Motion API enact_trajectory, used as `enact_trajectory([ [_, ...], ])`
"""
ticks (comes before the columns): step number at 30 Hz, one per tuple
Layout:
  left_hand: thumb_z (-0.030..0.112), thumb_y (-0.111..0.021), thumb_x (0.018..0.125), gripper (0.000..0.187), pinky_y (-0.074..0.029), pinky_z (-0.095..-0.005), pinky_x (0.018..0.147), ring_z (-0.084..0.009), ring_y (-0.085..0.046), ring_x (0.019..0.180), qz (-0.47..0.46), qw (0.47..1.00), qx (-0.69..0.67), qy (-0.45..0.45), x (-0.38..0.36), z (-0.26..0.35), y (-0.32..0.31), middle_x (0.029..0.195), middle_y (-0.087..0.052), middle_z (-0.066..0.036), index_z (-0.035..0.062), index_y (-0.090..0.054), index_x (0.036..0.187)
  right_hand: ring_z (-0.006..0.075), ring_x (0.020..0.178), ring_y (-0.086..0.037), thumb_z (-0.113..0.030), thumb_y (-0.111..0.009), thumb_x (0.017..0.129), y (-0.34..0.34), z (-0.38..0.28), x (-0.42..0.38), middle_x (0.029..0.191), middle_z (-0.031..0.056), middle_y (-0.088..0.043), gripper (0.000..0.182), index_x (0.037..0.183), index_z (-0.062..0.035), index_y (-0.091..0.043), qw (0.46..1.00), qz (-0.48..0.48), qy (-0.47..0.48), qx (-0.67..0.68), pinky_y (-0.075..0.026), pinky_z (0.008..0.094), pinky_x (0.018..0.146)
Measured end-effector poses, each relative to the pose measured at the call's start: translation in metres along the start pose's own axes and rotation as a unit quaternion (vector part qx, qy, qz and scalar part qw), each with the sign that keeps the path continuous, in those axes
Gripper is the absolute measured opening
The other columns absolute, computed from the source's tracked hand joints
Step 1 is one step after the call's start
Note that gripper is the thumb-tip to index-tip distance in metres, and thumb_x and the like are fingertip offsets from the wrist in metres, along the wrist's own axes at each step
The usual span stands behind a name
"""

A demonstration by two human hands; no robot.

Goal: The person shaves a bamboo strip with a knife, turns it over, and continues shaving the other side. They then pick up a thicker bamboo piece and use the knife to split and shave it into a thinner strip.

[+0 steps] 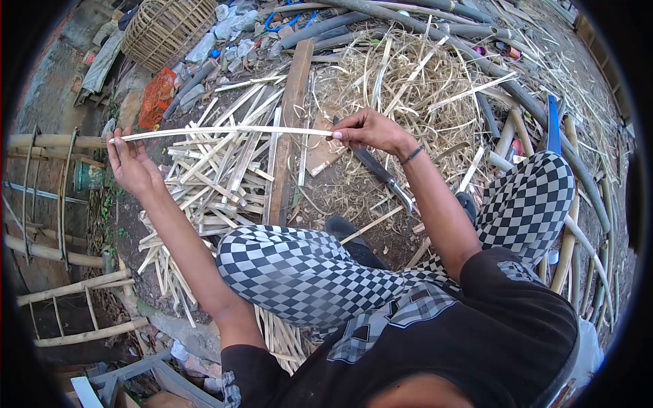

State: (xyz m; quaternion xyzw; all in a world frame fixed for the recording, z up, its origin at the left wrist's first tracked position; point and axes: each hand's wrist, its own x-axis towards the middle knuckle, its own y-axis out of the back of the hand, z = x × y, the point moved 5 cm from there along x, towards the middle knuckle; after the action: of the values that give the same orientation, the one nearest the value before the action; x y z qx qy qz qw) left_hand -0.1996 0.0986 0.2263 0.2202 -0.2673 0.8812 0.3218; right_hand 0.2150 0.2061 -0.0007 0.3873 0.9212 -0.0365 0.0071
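A long, thin, pale bamboo strip [231, 129] is stretched between my two hands, bowed slightly upward. My left hand [130, 160] pinches its left end. At its right end, the thumb and fingers of my right hand [367, 131] are closed on it. Just below my right hand a knife [381, 173] with a dark blade and a curved handle lies on the ground. Under the strip, a wooden plank [291, 122] runs away from my knees. Many split bamboo pieces [211, 170] are piled to the left of the plank.
Curly shavings [422, 88] heap up beyond my right hand. A wicker basket [166, 30] and an orange net [158, 96] are at the upper left. Bamboo poles [578, 156] and a blue-bladed saw [553, 126] lie at the right. Bamboo ladder-like frames [51, 256] stand at the left.
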Motion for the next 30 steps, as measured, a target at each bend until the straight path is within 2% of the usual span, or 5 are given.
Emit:
enact_trajectory([
  [18, 0.033, -0.071, 0.096, 0.046, -0.058, -0.032, 0.086, -0.0207, -0.073, 0.09, -0.368, 0.868, 0.223, 0.246, -0.085, 0.016, -0.103, 0.113, -0.07, -0.019, -0.0072, -0.066, 0.118, 0.0023, 0.061, -0.052, -0.014, -0.072, 0.094, -0.015, -0.057, -0.014, 0.077, -0.0021, -0.065, 0.023, 0.113, -0.001, -0.072, 0.992, -0.007, 0.031, 0.119, -0.035, 0.0183, 0.049],
  [22, 0.022, -0.077, 0.091, 0.027, -0.055, -0.0297, 0.078, -0.0165, -0.072, 0.087, -0.314, 0.803, 0.496, 0.101, -0.095, 0.05, -0.122, 0.104, -0.074, -0.017, -0.0017, -0.073, 0.103, 0.0027, 0.071, -0.059, -0.01, -0.076, 0.09, -0.005, -0.074, -0.018, 0.083, -0.0026, -0.071, 0.024, 0.113, -0.003, -0.074, 0.994, 0.056, 0.078, -0.053, -0.046, 0.0204, 0.062],
  [25, 0.02, -0.077, 0.089, 0.026, -0.053, -0.0285, 0.069, -0.0121, -0.069, 0.073, -0.459, 0.741, 0.353, -0.339, -0.133, 0.058, -0.156, 0.085, -0.074, -0.011, 0.0018, -0.074, 0.107, 0.0054, 0.081, -0.065, -0.004, -0.076, 0.088, -0.008, -0.09, -0.024, 0.092, 0.0022, -0.075, 0.024, 0.112, -0.0024, -0.074, 0.987, 0.042, 0.093, -0.121, -0.052, 0.0216, 0.072],
  [28, 0.018, -0.076, 0.087, 0.027, -0.052, -0.0312, 0.069, -0.0114, -0.064, 0.069, -0.564, 0.687, 0.381, -0.256, -0.156, 0.028, -0.16, 0.074, -0.07, -0.006, 0.0044, -0.074, 0.11, 0.0064, 0.08, -0.066, -0.003, -0.075, 0.088, -0.007, -0.108, -0.032, 0.092, 0.0032, -0.075, 0.022, 0.11, -0.0019, -0.074, 0.979, 0.06, 0.149, -0.125, -0.053, 0.0217, 0.073],
  [30, 0.03, -0.077, 0.088, 0.034, -0.052, -0.0374, 0.077, -0.0278, -0.07, 0.081, -0.617, 0.659, 0.408, 0.138, -0.159, -0.003, -0.152, 0.093, -0.075, -0.015, 0.0044, -0.074, 0.11, 0.0088, 0.086, -0.068, -0.005, -0.075, 0.089, 0.002, -0.111, -0.033, 0.097, 0.0057, -0.075, 0.019, 0.108, -0.002, -0.074, 0.976, 0.068, 0.126, -0.163, -0.055, 0.0245, 0.078],
])
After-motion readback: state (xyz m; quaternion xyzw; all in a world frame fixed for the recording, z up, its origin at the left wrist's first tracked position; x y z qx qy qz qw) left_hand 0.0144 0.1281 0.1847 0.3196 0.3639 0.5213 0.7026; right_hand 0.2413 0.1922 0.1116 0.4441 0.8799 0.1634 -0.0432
